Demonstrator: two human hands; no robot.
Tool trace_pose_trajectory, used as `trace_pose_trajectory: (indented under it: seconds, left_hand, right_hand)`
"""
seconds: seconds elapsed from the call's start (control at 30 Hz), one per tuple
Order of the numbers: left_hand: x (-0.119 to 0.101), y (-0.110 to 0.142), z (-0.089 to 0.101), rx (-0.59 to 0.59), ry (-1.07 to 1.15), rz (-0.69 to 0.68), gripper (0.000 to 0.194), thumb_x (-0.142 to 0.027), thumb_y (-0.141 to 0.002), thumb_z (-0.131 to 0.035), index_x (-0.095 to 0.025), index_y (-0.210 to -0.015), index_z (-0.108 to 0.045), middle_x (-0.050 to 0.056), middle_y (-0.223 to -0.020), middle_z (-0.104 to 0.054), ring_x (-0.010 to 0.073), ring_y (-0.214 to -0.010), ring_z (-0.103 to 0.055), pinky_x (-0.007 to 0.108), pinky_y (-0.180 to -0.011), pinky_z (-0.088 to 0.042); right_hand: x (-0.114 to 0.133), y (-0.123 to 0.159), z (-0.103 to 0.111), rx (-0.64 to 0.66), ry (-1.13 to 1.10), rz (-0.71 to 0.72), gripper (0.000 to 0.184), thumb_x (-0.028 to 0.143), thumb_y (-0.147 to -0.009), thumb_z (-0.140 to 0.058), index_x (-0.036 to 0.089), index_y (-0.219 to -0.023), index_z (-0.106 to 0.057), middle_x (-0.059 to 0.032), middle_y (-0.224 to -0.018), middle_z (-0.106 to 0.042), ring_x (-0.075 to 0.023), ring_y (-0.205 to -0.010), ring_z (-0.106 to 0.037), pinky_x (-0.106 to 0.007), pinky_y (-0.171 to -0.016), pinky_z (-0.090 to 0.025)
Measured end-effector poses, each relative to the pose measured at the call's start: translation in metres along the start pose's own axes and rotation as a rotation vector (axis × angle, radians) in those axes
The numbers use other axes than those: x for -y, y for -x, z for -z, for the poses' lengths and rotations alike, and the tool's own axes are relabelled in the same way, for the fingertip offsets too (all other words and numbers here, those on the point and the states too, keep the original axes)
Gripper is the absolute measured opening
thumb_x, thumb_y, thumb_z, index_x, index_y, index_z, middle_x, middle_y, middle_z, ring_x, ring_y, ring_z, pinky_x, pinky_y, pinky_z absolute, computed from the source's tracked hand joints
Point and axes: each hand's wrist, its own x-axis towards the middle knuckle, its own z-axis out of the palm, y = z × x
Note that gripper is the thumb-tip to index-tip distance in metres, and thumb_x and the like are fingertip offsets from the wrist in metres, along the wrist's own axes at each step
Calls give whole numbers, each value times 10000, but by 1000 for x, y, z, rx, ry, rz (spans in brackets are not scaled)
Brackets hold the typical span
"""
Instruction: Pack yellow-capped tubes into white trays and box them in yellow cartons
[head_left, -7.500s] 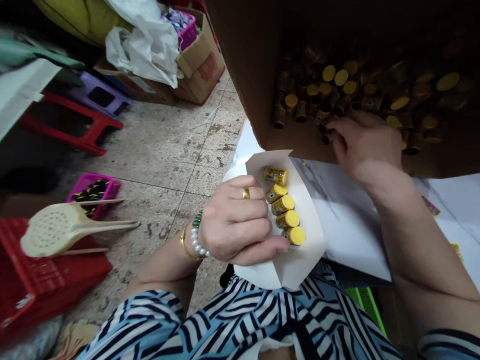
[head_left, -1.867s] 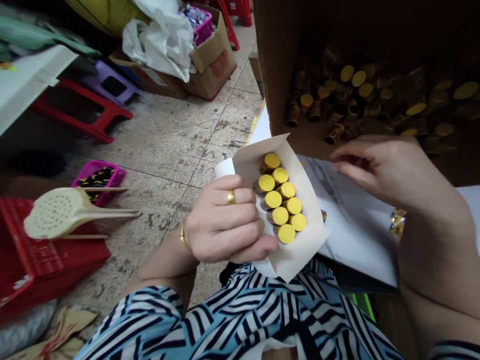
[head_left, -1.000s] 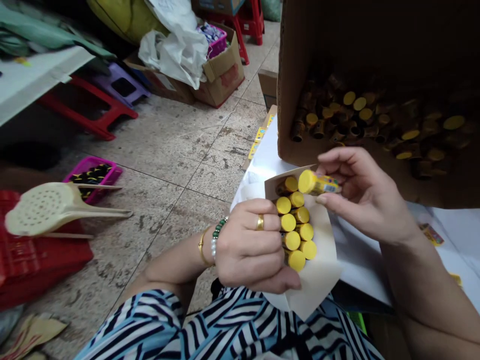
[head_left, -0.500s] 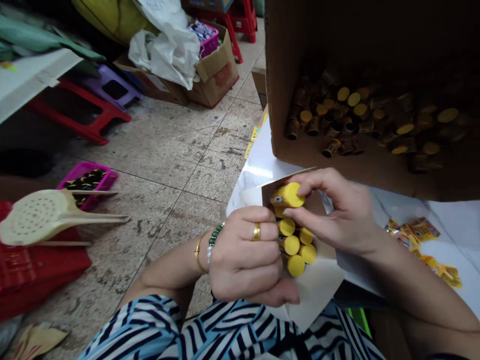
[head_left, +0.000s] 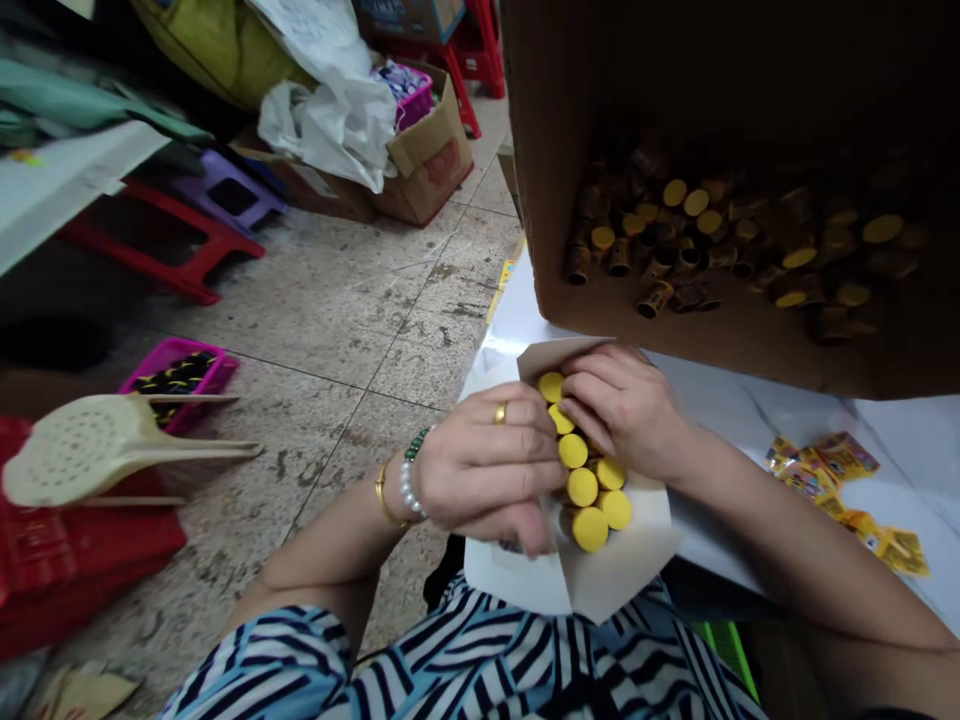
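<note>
My left hand (head_left: 487,470), with a gold ring and bracelets, is closed around a small white paper box (head_left: 600,585) over my lap. Inside the box stand several little bottles with yellow caps (head_left: 585,490) in two rows. My right hand (head_left: 626,405) rests on the top of the rows, its fingers curled over the upper bottles and pressing them. Just beyond my hands a big brown carton (head_left: 720,340) lies on its side with many more yellow-capped bottles (head_left: 697,235) heaped inside.
White sheets (head_left: 750,410) lie under the carton, with yellow wrappers (head_left: 840,480) at the right. On the tiled floor (head_left: 352,300) at the left are a pink basket (head_left: 176,375), a red crate (head_left: 67,560) with a cream sieve (head_left: 75,460), stools and a cardboard box (head_left: 420,160).
My right hand brought one bottle from the carton, set it at the top of the rows, and now presses down on the bottles. The box has filled up since the earliest frame.
</note>
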Motion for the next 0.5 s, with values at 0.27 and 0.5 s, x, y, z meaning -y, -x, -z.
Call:
trace_pose_trajectory:
  seconds: [0.27,0.5]
  left_hand:
    - [24,-4,10,-23,-103,-28,423,-549,-931,-578,-179,-729,-620,62,-713,-700,219,-814,-697,400,-791,-557]
    - [20,-6,11,-36,-86,-49,378,-476,-879,-614,-206,-635,-511,-13,-513,-477,160,-567,-506,356,-613,-449]
  right_hand:
    - [-8,-6,34,74,-349,-131,128,241,-965,-628,185,-960,-742,-32,-949,-770,-156,-860,-698,-289,-801,-534]
    - [-86,13,68,-370,-113,-486,164,338,-915,-707,200,-965,-780,-52,-887,-772,-163,-744,-656,-281,-705,-473]
